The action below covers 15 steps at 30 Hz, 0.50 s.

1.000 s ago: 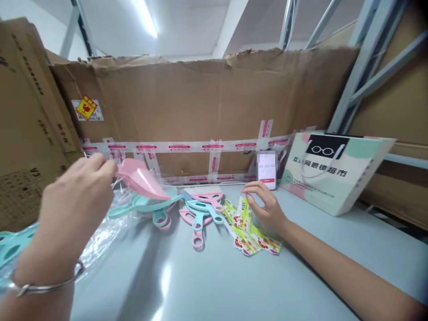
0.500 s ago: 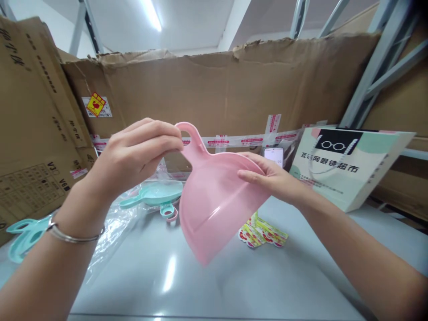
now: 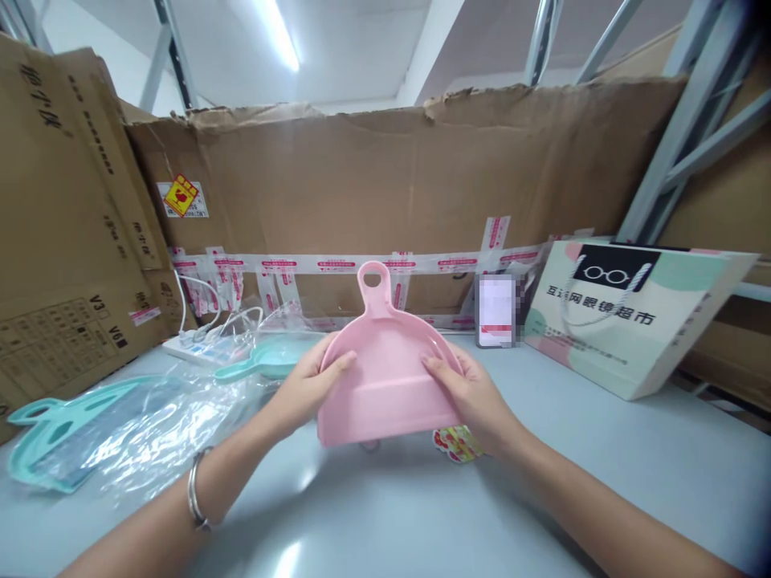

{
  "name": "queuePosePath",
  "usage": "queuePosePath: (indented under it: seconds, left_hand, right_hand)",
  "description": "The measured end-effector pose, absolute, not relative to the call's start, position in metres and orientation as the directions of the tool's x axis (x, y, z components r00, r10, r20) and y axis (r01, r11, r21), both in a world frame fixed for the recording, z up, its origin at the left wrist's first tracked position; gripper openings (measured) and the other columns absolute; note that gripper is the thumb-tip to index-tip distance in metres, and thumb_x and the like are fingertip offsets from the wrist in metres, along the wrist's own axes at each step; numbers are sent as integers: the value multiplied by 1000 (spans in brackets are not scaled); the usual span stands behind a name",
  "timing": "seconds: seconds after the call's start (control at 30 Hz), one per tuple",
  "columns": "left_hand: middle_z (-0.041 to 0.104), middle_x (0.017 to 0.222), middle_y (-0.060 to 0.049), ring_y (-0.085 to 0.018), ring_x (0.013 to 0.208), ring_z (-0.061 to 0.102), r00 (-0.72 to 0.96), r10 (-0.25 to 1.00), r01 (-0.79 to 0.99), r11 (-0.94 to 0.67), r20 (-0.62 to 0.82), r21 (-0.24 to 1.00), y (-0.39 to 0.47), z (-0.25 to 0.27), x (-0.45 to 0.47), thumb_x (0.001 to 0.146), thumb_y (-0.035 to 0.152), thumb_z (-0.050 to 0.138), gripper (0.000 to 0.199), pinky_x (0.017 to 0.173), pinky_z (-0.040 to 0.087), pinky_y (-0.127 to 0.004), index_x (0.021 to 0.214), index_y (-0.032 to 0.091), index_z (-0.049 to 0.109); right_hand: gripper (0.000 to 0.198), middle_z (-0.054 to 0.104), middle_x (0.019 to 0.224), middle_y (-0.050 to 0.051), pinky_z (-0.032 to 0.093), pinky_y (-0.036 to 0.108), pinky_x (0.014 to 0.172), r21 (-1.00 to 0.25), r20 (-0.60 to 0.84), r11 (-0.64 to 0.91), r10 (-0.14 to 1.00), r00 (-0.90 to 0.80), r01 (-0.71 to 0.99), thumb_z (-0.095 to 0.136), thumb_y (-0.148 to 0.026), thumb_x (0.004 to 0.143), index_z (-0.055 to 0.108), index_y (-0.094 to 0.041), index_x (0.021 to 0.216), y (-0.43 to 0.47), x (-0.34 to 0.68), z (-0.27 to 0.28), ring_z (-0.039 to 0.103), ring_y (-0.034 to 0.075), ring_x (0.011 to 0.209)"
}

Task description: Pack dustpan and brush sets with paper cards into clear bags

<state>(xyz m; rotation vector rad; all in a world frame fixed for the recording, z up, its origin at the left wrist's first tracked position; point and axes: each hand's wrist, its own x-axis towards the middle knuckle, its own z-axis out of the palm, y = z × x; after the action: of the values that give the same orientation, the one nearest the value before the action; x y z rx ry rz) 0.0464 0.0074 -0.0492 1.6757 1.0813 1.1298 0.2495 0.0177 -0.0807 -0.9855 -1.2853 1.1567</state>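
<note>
Pink dustpan, head view: the pink dustpan is mid-picture, handle up and wide lip down, its hollow side toward the wearer; it seems raised off the tabletop.
Left hand: the left hand grips the pan's left edge, thumb on the inner face, the other fingers mostly hidden behind.
Right hand: the right hand mirrors this on the right edge, thumb inside the rim.
Two-sided hold: the pinch looks well matched; light, even pressure should suit thin plastic, since squeezing harder could bow the walls.
Lip: it slopes slightly, its left end lower; levelling both wrists would probably steady it.
Clearance: printed cards show just below the lip's right end, so lifting before any sideways move would avoid brushing them.
Tabletop, left: a teal dustpan lies by crumpled clear plastic; another teal piece and a white power strip are farther back.
Tabletop, right: a phone stands upright near a paper bag with rope handles.
Room: a taped cardboard wall closes the back, a carton stands at left, metal rack bars rise at right, and a ceiling light glows above.
</note>
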Motion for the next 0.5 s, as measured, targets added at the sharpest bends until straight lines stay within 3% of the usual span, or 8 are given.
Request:
queuePosePath:
  seconds: [0.2, 0.37, 0.5]
  left_hand:
    - [66, 81, -4, -20, 74, 61, 41, 996, 12, -74, 73, 997, 24, -76, 35, 69, 39, 63, 42, 64, 47, -28, 104, 16, 58]
    - [66, 75, -1, -16, 64, 59, -110, 991, -146, -93, 78, 985, 27, -75, 28, 64, 35, 67, 32, 61, 45, -25, 91, 18, 63]
    - [67, 75, 0, -16, 64, 59, -128, 984, -175, -146, 124, 974, 25, -72, 28, 61, 35, 69, 31, 60, 44, -24, 87, 19, 64]
  right_hand:
    - [44, 64, 83, 2, 45, 28, 64, -990, 137, 130, 980, -146, -60, 43, -58, 78, 55, -22, 100, 24, 250, -86, 59, 17, 74]
    - [34, 64, 82, 4, 45, 30, 70, -938, 324, 327, 945, -39, 116, 49, -50, 76, 54, -20, 90, 54, 263, -99, 58, 17, 77]
    - [24, 65, 93, 6, 46, 36, 74, -782, 487, 500, 863, -136, 373, 58, -36, 69, 61, -21, 88, 76, 265, -104, 59, 21, 86]
